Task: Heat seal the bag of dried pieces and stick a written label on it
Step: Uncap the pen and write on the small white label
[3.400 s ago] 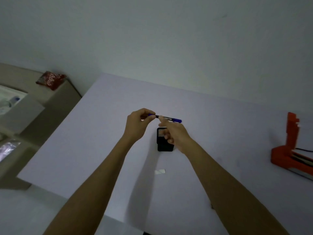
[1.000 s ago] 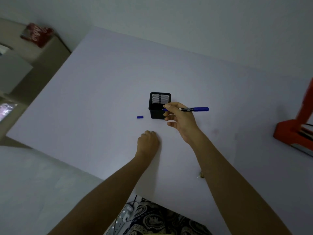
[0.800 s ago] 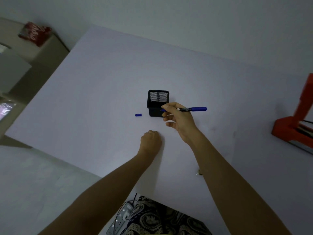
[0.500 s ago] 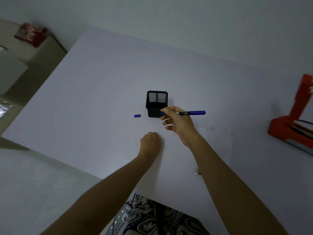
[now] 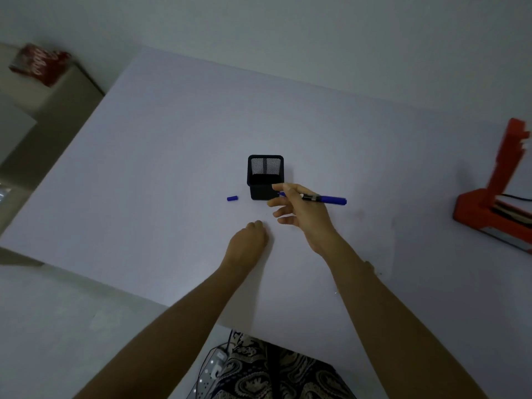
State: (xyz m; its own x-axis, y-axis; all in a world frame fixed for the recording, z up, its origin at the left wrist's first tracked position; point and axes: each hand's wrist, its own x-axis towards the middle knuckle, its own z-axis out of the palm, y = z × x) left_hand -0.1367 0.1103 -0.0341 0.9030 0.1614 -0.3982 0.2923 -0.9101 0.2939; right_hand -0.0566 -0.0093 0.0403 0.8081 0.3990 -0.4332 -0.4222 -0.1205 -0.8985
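Head view, looking down: a pale bench (image 5: pixel 172 145) fills the middle of the frame, its near edge running from the left side down to the bottom centre, its far edge against the wall at the top. Right hand (image 5: pixel 306 214) pinches a blue pen (image 5: pixel 322 199) between thumb and forefinger, the other fingers spread loose; the pen lies level, its tip pointing left at a black mesh pen holder (image 5: pixel 264 177) just beside it. Blue pen cap (image 5: pixel 232 198) lies alone on the bench left of the holder. Left hand (image 5: pixel 247 243) rests knuckles-up on the bench below the holder, fingers curled under; whether its grip has anything in it cannot be told. An orange heat sealer (image 5: pixel 495 197) sits at the right edge of the frame, well apart from the hands. Wide bare bench surrounds the holder. The bag is not visible.
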